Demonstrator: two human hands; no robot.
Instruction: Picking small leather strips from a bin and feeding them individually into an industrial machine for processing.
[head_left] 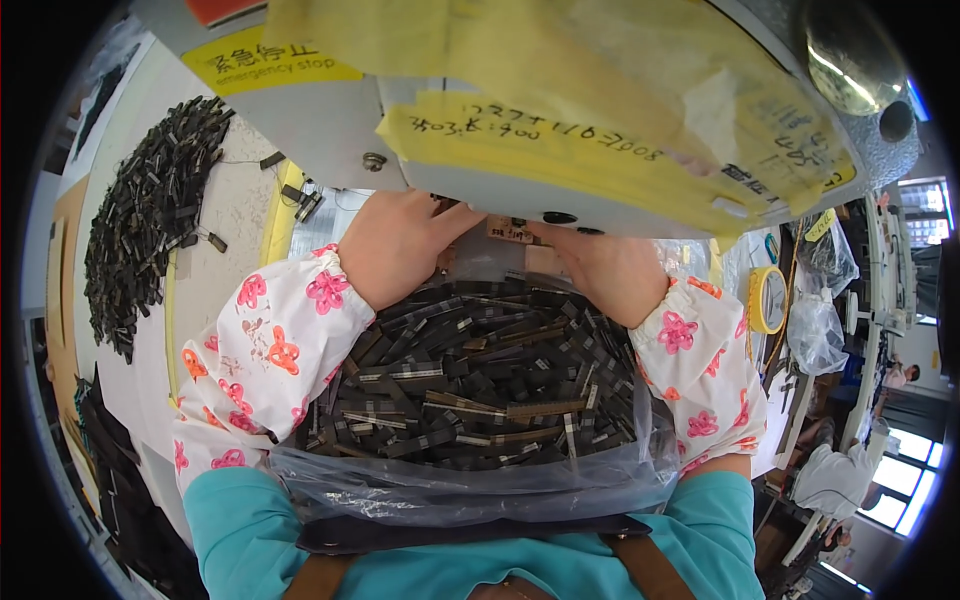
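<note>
Both my hands reach under the front of a grey machine, and its lower edge hides many of the fingertips. My left hand is closed, fingers curled and pointing inward; whatever it grips is hidden. Opposite it, my right hand bends its fingers toward the same spot, also closed on something I cannot make out. Between them shows a small copper-coloured block with dark marks. Below my hands lies a heap of thin black strip-like pieces in a clear plastic bag against my body.
On the white table at left is a big pile of small black parts. Yellow paper covers the machine's front. A yellow tape roll and clear plastic bags are at right. Other people appear at the far right.
</note>
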